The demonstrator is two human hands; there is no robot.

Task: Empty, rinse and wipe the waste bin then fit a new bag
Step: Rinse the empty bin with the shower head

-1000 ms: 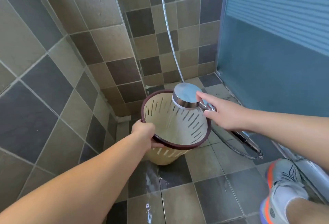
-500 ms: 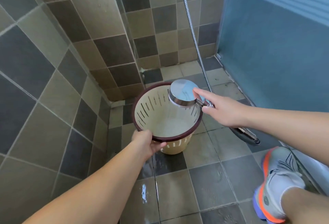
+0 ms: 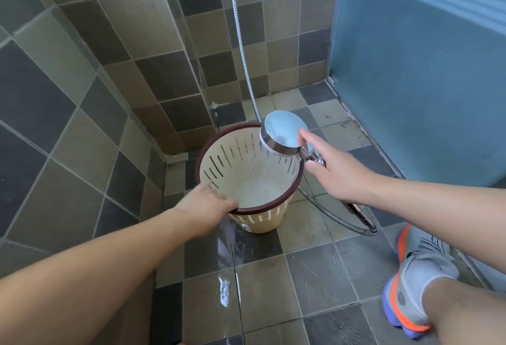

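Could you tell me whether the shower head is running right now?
On. Fine streams fall from the shower head into the waste bin, whose bottom looks white with pooled water.

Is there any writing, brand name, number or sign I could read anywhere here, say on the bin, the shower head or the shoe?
None can be read.
Bin: a small pale mark low on the outside wall, too blurred to tell whether it is writing.
Shoe: a small round mark on the heel side, too small to read.
Shower head: plain shiny back, no text showing.
Wall tiles and frosted door: no signs or labels.
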